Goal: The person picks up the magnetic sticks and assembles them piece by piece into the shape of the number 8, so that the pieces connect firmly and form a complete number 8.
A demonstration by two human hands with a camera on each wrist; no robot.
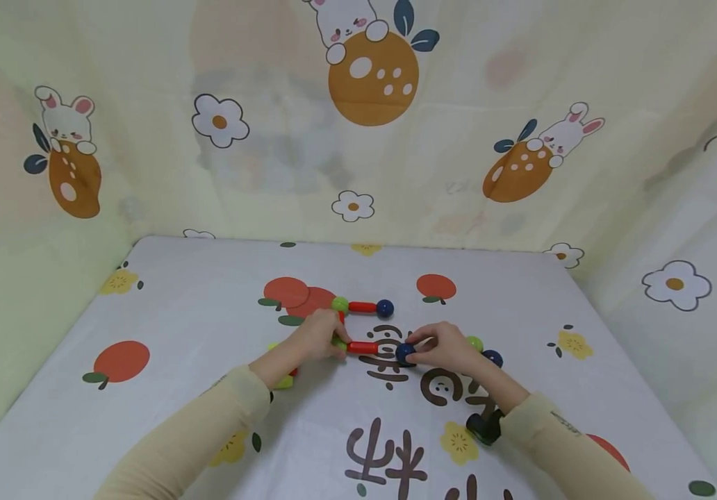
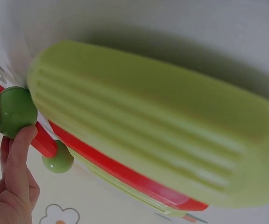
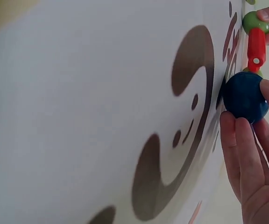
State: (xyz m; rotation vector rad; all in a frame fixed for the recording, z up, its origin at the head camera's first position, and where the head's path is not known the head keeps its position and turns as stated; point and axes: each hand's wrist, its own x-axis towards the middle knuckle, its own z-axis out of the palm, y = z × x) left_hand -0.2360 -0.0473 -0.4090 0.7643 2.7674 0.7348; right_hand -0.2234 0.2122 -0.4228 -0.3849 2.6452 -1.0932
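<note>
At left of centre in the head view, a yellow-green and red block [image 1: 285, 381] sits partly hidden behind the left forearm; the left wrist view shows its ribbed yellow-green side [image 2: 158, 121] filling much of the frame. Next comes the left hand [image 1: 321, 335], thumb and fingers pinching a green ball [image 2: 17, 112]. From that ball a red rod [image 1: 363, 348] points right, at the centre of the frame. Just above, another green ball [image 1: 340, 304], red rod [image 1: 362, 307] and blue ball [image 1: 385, 308] form a row. Right of the lower rod's free end, a gap apart, the right hand [image 1: 449, 347] pinches a dark blue ball [image 1: 405, 354]. Farther right, beyond that hand, lie a third green ball [image 1: 474, 343] and another dark ball [image 1: 492, 358]; below them, lower right of centre, a black object [image 1: 485, 427] shows beside the right cuff [image 1: 524, 417].
</note>
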